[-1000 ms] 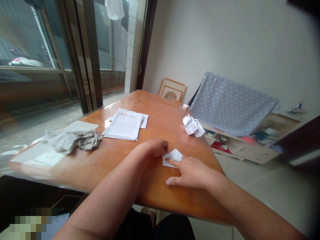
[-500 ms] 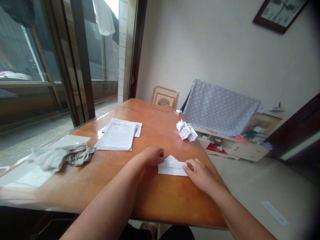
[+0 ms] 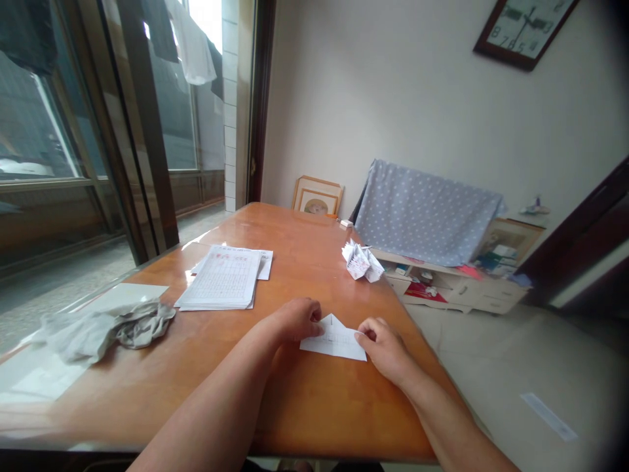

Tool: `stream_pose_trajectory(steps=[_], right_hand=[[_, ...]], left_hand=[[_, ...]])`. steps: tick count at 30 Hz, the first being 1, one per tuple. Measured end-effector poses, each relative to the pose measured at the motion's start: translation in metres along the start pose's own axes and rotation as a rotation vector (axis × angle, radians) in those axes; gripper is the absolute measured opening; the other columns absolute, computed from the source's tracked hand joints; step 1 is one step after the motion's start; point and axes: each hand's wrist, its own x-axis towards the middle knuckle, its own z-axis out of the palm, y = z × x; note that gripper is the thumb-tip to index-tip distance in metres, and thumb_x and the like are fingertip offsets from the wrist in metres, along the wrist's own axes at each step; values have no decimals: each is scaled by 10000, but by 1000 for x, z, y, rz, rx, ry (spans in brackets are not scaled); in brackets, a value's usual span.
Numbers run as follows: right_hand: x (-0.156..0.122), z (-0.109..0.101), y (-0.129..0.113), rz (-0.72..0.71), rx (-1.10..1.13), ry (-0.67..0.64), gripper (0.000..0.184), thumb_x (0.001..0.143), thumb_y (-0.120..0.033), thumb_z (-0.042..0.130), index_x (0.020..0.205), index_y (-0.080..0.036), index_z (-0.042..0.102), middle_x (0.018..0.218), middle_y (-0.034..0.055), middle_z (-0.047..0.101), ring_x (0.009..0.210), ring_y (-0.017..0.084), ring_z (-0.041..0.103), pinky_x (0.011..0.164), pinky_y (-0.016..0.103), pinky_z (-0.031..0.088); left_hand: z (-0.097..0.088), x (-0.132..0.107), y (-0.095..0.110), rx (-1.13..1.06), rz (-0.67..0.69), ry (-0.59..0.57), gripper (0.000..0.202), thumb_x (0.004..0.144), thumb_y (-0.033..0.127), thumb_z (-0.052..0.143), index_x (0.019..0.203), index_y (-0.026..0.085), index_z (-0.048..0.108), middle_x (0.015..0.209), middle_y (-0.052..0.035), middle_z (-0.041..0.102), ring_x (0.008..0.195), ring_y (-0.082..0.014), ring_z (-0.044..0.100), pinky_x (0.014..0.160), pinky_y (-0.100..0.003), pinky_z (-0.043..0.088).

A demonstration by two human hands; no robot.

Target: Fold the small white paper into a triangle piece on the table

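A folded white paper with a pointed top and faint printed lines lies on the orange wooden table. My left hand rests at its left end, fingertips on the paper. My right hand grips its right corner between thumb and fingers. The part of the paper under my fingers is hidden. Farther up the table, a stack of ruled, printed sheets lies left of centre. A folded paper piece with many pleats stands near the right edge.
A crumpled grey cloth lies at the left of the table. A framed picture leans at the far end. To the right, past the table edge, stand a polka-dot cloth and a low white cabinet.
The view has tilted upward, so the table sits lower in the frame. The folded paper has turned slightly clockwise, and both hands stay on it.
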Motion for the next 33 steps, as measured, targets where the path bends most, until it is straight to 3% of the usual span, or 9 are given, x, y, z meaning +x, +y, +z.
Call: stream_pose_trajectory(steps=[5, 8, 13, 16, 20, 24, 27, 29, 33], right_hand=[[-5, -5, -8, -15, 393, -32, 254, 878, -463, 604, 844, -212, 584, 1195, 85, 653, 1013, 231, 627, 882, 368, 485], [-5, -13, -17, 15, 536, -35, 313, 859, -514, 641, 847, -208, 573, 1350, 111, 596, 1131, 257, 611, 903, 367, 486], [-3, -27, -30, 18, 665, -23, 348, 821, -532, 710, 841, -206, 590, 1399, 121, 573, 1241, 296, 567, 964, 393, 471], [-2, -25, -34, 55, 811, 48, 369, 809, -503, 743, 1021, -229, 615, 1387, 108, 586, 1238, 288, 571, 976, 411, 477], [-1, -10, -36, 190, 1020, 300, 531, 836, -553, 689, 1269, -279, 550, 1348, 81, 611, 1241, 280, 574, 946, 424, 522], [-4, 8, -44, 320, 1162, 237, 480, 856, -610, 625, 1194, -270, 616, 1235, 71, 678, 1139, 283, 648, 850, 411, 583], [-7, 19, -58, 345, 1172, 133, 420, 828, -549, 702, 1112, -241, 669, 1140, 73, 726, 1080, 272, 672, 813, 378, 586], [-7, 23, -69, 312, 1209, 117, 436, 834, -503, 719, 1182, -245, 665, 1173, 61, 727, 1053, 257, 681, 816, 368, 577], [-1, 25, -82, 288, 1306, 206, 503, 791, -462, 769, 1212, -203, 672, 1165, 69, 739, 1035, 283, 690, 849, 404, 570]], left_hand=[[1, -2, 3, -123, -40, 4, 578, 719, 356, 709, 1263, 201, 591, 1184, -102, 677, 956, -242, 667, 737, -278, 498], [2, -3, 5, -314, -78, -18, 657, 736, 403, 721, 1336, 207, 541, 1248, -119, 653, 1011, -251, 665, 784, -291, 508], [2, -3, 5, -632, -80, -30, 534, 747, 367, 711, 1240, 206, 584, 1160, -87, 687, 956, -218, 668, 777, -282, 505], [0, -3, 7, -763, -37, -68, 326, 753, 310, 669, 1054, 192, 632, 936, -43, 703, 795, -183, 652, 680, -267, 486], [-3, -2, 12, -888, -40, 53, 198, 719, 293, 688, 852, 180, 594, 771, 0, 640, 690, -143, 591, 642, -249, 446], [-3, 2, 12, -974, -41, 142, 211, 692, 273, 710, 793, 184, 548, 742, 20, 599, 663, -115, 545, 630, -231, 407], [0, 4, 10, -1026, -13, 94, 221, 699, 272, 722, 815, 183, 556, 754, 13, 610, 656, -112, 541, 618, -234, 398], [4, 4, 10, -1054, 25, 29, 229, 704, 276, 735, 836, 176, 575, 773, -3, 632, 676, -123, 568, 638, -245, 416], [6, 1, 16, -1048, 56, -105, 304, 682, 298, 784, 908, 158, 637, 868, -52, 691, 798, -187, 645, 733, -296, 474]])
